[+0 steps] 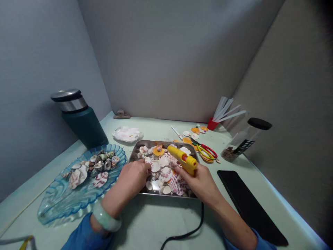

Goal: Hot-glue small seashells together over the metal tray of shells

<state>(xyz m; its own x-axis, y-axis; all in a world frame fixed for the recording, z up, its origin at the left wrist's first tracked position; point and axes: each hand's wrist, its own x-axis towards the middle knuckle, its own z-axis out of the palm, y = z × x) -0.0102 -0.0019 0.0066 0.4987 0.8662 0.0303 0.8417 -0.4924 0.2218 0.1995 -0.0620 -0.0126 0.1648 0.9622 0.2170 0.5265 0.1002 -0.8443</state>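
A metal tray (140, 144) full of pale and pink-striped seashells (164, 166) sits on the table in front of me. My right hand (200, 182) is closed around a yellow glue gun (182, 159), whose nozzle points back-left over the shells; its black cord (189, 232) trails toward me. My left hand (134, 178) rests in the tray's near left part with fingers curled among the shells; what it holds is hidden. A pale green bangle (106, 218) circles my left wrist.
A blue glass shell-shaped dish (59, 199) holding more shells lies left. Behind it stands a dark green flask (80, 119). Scissors (206, 151), a clear jar (243, 140), a red cup of white sticks (220, 116) and a black phone (247, 205) lie right. Grey walls enclose the table.
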